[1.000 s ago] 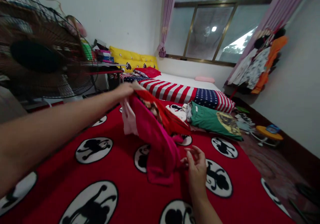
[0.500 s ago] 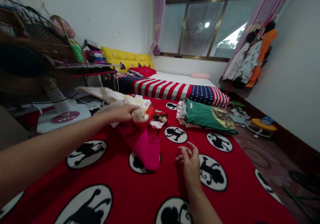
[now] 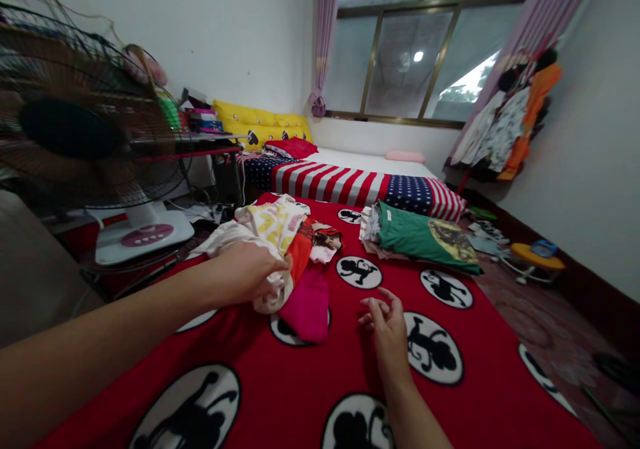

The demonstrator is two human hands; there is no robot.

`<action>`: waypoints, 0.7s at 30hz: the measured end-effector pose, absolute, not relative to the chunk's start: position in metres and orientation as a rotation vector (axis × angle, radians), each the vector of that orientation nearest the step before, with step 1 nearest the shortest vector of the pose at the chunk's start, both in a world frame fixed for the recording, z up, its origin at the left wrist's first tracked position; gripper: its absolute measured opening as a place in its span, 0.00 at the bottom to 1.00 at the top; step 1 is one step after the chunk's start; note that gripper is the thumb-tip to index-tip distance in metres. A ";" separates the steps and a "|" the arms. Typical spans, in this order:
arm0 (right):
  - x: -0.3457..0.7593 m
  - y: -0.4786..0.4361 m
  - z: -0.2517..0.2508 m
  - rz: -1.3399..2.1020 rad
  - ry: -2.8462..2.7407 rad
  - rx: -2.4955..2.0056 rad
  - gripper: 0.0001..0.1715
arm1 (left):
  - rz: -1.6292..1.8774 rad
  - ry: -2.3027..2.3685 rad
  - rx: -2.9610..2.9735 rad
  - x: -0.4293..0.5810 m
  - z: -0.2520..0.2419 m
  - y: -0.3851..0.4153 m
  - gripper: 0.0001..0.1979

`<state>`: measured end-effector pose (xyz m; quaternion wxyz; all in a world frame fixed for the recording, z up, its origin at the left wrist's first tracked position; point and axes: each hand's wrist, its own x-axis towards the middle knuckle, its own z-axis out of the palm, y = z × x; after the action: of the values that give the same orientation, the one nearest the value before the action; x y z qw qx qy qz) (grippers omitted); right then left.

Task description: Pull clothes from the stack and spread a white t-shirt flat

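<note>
While left hand (image 3: pixel 250 272) grips, clothes bundle (image 3: pixel 285 249) stretches away.

1. The left arm stretches forward across the view; the left hand (image 3: pixel 247 272) is curled closed, knuckles up.
2. The right hand (image 3: pixel 387 332) hovers open, fingers loosely bent and spread.

Soft daylight from the window (image 3: pixel 415 69) lights the room evenly, with wide-angle bending and slight blur at the edges.
</note>
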<state>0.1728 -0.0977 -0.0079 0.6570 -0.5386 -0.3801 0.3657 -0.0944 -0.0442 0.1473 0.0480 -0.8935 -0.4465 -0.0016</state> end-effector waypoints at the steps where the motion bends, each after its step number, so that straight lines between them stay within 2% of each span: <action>1: 0.173 -0.098 -0.008 0.832 -0.859 -1.218 0.32 | -0.114 -1.342 -2.687 -0.083 0.150 -0.043 0.14; 5: 0.172 -0.098 -0.007 0.851 -0.853 -1.217 0.31 | -0.358 -0.889 -2.873 -0.043 0.117 -0.030 0.20; 7: 0.172 -0.098 -0.006 0.849 -0.853 -1.215 0.31 | -0.339 -0.715 -2.921 -0.034 0.081 -0.015 0.28; 12: 0.172 -0.098 -0.008 0.856 -0.893 -1.224 0.30 | -0.369 -1.192 -2.652 -0.028 0.020 0.037 0.23; 16: 0.172 -0.096 -0.012 0.854 -0.896 -1.220 0.29 | -0.334 -1.471 -2.496 -0.015 0.022 0.080 0.25; 21: 0.173 -0.097 -0.012 0.875 -0.903 -1.213 0.27 | -0.369 -1.620 -2.386 0.002 0.032 0.115 0.22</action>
<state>0.1732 -0.0968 -0.0116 0.6420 -0.5324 -0.3961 0.3840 0.0018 0.1145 0.0324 0.1169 -0.8150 -0.5533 -0.1262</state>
